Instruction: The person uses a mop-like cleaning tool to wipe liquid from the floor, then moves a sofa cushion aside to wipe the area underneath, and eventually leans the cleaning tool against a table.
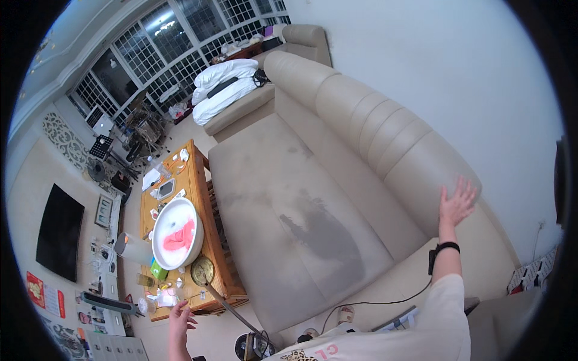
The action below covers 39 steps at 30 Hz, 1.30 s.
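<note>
Right hand [459, 206], right side of frame: fingers released and splayed wide, palm unfurled, in front of the near end of the sofa's padded backrest. Contact with the leather: cannot tell from this view. Black band [444, 253] around that wrist.

Left hand [180, 320], lower left of frame: fingers loosely bent, slack rather than clenched, just beside the near end of the brown wooden table [194, 180].

Large beige-grey leather sofa [289, 180]: fills the centre of the frame, its ribbed backrest running from upper centre to the right. Seat surface carries a dark, irregular patch [328, 234] right of centre, with fainter grey smudges toward the upper part.

On the table, left of centre: round white basin [197, 246] holding a crumpled pink cloth [179, 237] amid white contents. Just below the basin, a round brassy disc [202, 271] at the upper end of a grey pole [227, 308] slanting toward bottom centre.

Also noted: puffy white bedding [226, 90] piled at the sofa's far end, upper centre; black flat screen [60, 231] on the left wall; dark cable [385, 304] curving across lower centre.
</note>
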### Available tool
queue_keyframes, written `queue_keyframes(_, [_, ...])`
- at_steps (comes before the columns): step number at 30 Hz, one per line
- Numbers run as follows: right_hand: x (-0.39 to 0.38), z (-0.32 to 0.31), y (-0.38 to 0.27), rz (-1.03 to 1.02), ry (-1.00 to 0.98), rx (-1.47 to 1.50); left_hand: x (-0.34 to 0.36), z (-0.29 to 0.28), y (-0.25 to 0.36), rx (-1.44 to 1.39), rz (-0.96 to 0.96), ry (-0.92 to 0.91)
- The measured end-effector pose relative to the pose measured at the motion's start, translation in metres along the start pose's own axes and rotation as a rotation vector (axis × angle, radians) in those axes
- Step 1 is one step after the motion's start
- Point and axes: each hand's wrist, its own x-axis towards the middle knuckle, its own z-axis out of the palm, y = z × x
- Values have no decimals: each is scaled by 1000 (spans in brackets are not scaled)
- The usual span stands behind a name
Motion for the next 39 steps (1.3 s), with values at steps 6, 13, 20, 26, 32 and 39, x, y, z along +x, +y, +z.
queue_keyframes(6, [8, 18, 8, -45, 244, 4, 24, 54, 24, 25, 6, -86])
queue_keyframes(13, [44, 48, 5, -33, 304, -40, 59, 121, 57, 51, 0, -208])
queue_keyframes(20, [107, 71, 11, -122, 380, -64, 41, 137, 50, 102, -65, -230])
queue_keyframes(26, [178, 111, 29, -176, 429, -114, 40, 186, 55, 197, -118, -251])
queue_keyframes(32, [253, 147, 12, -210, 387, -73, -1, 209, 46, 146, -184, -170])
queue_keyframes(39, [281, 139, 11, -319, 86, -492, -52, 201, 47, 130, -133, -211])
